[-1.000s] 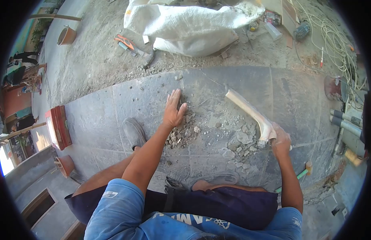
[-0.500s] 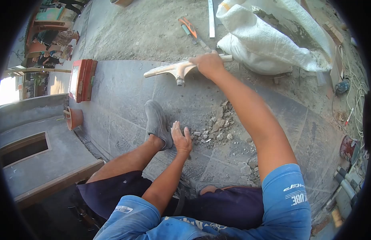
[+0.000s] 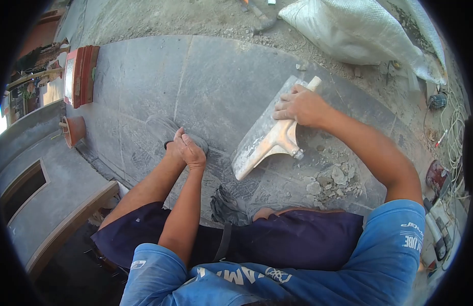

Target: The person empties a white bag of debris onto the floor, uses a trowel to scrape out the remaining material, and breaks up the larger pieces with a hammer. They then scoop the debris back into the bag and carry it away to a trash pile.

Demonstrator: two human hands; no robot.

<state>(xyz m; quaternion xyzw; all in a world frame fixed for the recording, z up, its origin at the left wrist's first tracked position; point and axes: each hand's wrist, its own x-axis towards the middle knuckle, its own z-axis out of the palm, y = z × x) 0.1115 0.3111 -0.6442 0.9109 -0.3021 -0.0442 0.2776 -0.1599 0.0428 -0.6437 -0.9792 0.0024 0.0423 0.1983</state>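
My right hand (image 3: pixel 301 105) grips a pale squeegee head (image 3: pixel 272 137) near its upper end. The wide dusty blade lies slanted over the grey floor (image 3: pixel 216 92), and the short socket side faces right. Broken rubble (image 3: pixel 336 181) lies on the floor right of the squeegee head. My left hand (image 3: pixel 190 152) is beside my ankle and grey shoe (image 3: pixel 167 130), fingers bent and pressed together; I see nothing in them.
White woven sacks (image 3: pixel 353 35) stand at the upper right. A hammer (image 3: pixel 262 20) lies on the dusty ground. A red planter (image 3: pixel 83 76) and clay pot (image 3: pixel 73 131) stand at left. Cables (image 3: pixel 453 122) and a drill-like tool (image 3: pixel 437 101) lie far right.
My right hand has brought the squeegee head nearer my body and turned it from lying crosswise to a steep slant. My left hand has closed its spread fingers. The view has shifted.
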